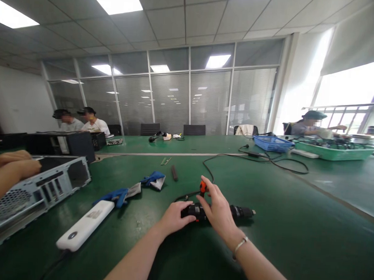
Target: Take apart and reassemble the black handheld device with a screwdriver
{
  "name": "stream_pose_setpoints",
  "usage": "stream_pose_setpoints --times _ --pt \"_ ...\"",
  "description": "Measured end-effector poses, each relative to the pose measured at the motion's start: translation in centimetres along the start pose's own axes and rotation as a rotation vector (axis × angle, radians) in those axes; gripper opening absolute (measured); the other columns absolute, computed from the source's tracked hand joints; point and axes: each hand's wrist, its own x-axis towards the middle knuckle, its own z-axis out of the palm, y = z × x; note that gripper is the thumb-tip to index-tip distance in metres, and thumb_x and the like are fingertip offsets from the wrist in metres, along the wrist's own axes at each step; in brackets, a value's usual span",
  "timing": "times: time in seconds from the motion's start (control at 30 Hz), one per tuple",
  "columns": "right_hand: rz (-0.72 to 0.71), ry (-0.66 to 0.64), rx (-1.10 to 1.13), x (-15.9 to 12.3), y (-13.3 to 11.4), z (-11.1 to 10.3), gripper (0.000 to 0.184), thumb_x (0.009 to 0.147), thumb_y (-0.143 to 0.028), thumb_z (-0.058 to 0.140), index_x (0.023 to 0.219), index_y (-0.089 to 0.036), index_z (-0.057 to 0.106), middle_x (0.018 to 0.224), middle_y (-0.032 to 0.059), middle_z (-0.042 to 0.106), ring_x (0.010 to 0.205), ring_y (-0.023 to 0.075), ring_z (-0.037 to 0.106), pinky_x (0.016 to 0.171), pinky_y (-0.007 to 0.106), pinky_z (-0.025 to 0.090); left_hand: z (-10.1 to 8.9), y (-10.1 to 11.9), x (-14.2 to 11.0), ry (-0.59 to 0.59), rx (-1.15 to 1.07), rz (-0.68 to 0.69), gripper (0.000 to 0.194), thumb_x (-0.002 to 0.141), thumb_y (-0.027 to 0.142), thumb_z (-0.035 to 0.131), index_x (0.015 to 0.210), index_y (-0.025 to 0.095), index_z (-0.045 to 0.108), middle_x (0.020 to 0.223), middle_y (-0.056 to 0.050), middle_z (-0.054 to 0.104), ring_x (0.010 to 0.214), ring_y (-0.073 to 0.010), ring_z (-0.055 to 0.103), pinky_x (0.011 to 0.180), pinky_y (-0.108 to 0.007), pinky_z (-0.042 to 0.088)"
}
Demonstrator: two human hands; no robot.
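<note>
Two bare forearms [135,255] angle in from the bottom edge over the green table [294,243], which is open to the right, while a white power strip [85,226], blue-and-grey gloves [119,197] and a metal computer case [59,186] crowd the left. The black cylindrical tool [241,211] lies crosswise, its metal tip pointing right. The left hand [175,218] grips its left end between thumb and fingers; the right hand [218,209] arches above, thumb and forefinger curved around an upright orange-and-black piece [203,186], whether pinching I cannot tell.
</note>
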Motion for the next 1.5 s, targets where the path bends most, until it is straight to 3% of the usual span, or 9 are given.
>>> stream_pose_setpoints --times 0.27,0.37,0.5,0.7,0.93,1.03,1.2,1.4,1.5 --pt "-0.047 -0.018 0.07 -0.5 0.1 0.1 0.05 0.094 -0.018 0.042 0.143 -0.024 0.034 0.117 0.0087 0.062 0.104 0.0203 0.062 0.09 0.037 0.053 0.1 -0.5 -0.2 -0.021 -0.049 0.018 0.064 0.064 0.025 0.083 0.125 0.018 0.062 0.119 -0.008 0.068 0.106 -0.0267 0.063 0.096 -0.035 0.045" --pt "-0.11 0.067 0.097 -0.9 -0.4 0.2 0.047 0.095 -0.022 0.046 0.141 -0.023 0.038 0.115 0.0105 0.063 0.102 0.0215 0.064 0.089 0.038 0.054 0.3 -0.6 -0.2 -0.013 -0.058 0.002 0.065 0.063 0.026 0.084 0.124 0.018 0.063 0.115 -0.008 0.07 0.102 -0.0268 0.065 0.092 -0.034 0.047" --pt "-0.068 0.16 0.195 -1.6 -1.1 1.2 0.052 0.095 -0.024 0.048 0.144 -0.021 0.031 0.113 0.0114 0.064 0.101 0.0218 0.065 0.089 0.041 0.055 0.2 -0.5 -0.2 -0.011 -0.058 0.022 0.058 0.063 0.029 0.084 0.117 0.019 0.066 0.11 -0.006 0.071 0.097 -0.0261 0.066 0.087 -0.032 0.048" --pt "-0.152 0.03 0.171 -1.7 -1.6 3.1 0.045 0.095 -0.019 0.043 0.14 -0.025 0.039 0.114 0.0085 0.062 0.102 0.0203 0.063 0.087 0.036 0.055 0.2 -0.3 -0.1 0.009 -0.031 0.03 0.03 0.066 0.026 0.08 0.092 0.014 0.072 0.087 -0.003 0.073 0.077 -0.0214 0.065 0.07 -0.025 0.047" --pt "-0.121 -0.112 0.001 -0.1 -3.4 2.8 0.049 0.09 -0.015 0.051 0.137 -0.026 0.044 0.107 0.0071 0.06 0.09 0.0191 0.06 0.081 0.033 0.053 0.6 -0.5 0.3 0.065 -0.036 0.021 0.005 0.071 0.015 0.064 0.073 0.015 0.069 0.076 -0.003 0.072 0.071 -0.0191 0.065 0.066 -0.023 0.047" --pt "-0.068 -0.152 -0.048 1.0 -4.0 2.8 0.047 0.088 -0.013 0.053 0.133 -0.027 0.047 0.1 0.0048 0.06 0.085 0.0183 0.06 0.078 0.03 0.051 0.4 -0.5 0.5 0.07 -0.042 0.045 0.007 0.073 0.017 0.062 0.075 0.014 0.068 0.076 -0.003 0.072 0.068 -0.0184 0.064 0.063 -0.023 0.045" --pt "-0.034 -0.164 0.092 1.5 -4.3 2.8 0.06 0.087 -0.007 0.047 0.142 -0.03 0.034 0.105 0.0033 0.059 0.088 0.0158 0.059 0.08 0.027 0.05 0.2 -0.4 0.7 0.065 -0.053 0.043 0.015 0.076 0.017 0.053 0.071 0.014 0.066 0.073 -0.003 0.072 0.067 -0.019 0.064 0.059 -0.023 0.043" --pt "-0.046 -0.169 -0.001 0.9 -4.7 2.5 0.047 0.089 -0.013 0.05 0.133 -0.032 0.048 0.099 0.0036 0.058 0.084 0.0173 0.059 0.077 0.028 0.05 0.7 -1.0 0.8 0.101 -0.004 -0.047 0.015 0.073 0.018 0.053 0.063 0.014 0.065 0.059 -0.001 0.065 0.057 -0.0168 0.059 0.054 -0.022 0.039" --pt "-0.065 -0.196 0.08 0.9 -4.9 2.5 0.056 0.09 -0.007 0.042 0.14 -0.03 0.038 0.103 0.0041 0.059 0.088 0.0164 0.059 0.079 0.027 0.05 0.8 -1.3 0.8 0.105 -0.029 0.003 0.015 0.073 0.017 0.053 0.064 0.015 0.065 0.061 -0.002 0.066 0.059 -0.0177 0.059 0.055 -0.023 0.041"
